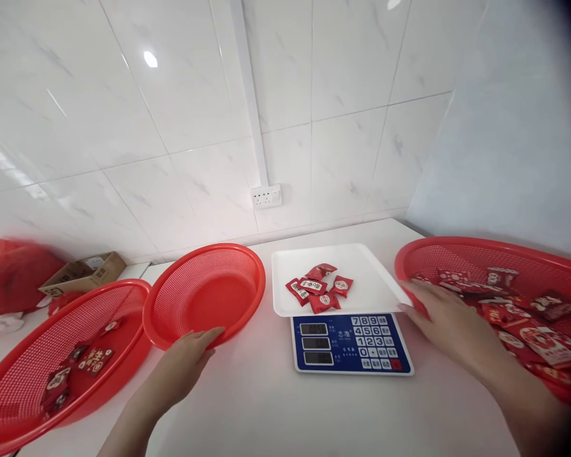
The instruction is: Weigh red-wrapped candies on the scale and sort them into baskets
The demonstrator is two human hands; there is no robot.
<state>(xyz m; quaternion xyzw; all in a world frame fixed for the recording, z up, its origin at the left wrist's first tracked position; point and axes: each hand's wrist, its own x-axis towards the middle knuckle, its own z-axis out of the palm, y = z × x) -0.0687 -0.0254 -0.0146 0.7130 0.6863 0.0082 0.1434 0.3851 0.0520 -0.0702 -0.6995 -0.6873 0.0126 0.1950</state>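
Note:
My left hand (185,358) is closed on the near rim of an empty round red plastic basket (240,251), fingers over the edge. My right hand (440,314) appears closed on the left rim of a larger red basket (450,241) filled with red-wrapped packets (547,339). Its thumb lies close to the corner of a white weighing tray (368,289). Several small red-wrapped packets (321,289) are piled on the tray's left part. The tray sits on a digital scale (352,343) with a blue keypad panel and three small displays.
Another red basket (137,289) with a few packets (95,360) stands at the left. Behind it are a cardboard box (85,273) and a red plastic bag (16,276). A wall socket (266,197) is on the tiled wall behind the white table (247,412).

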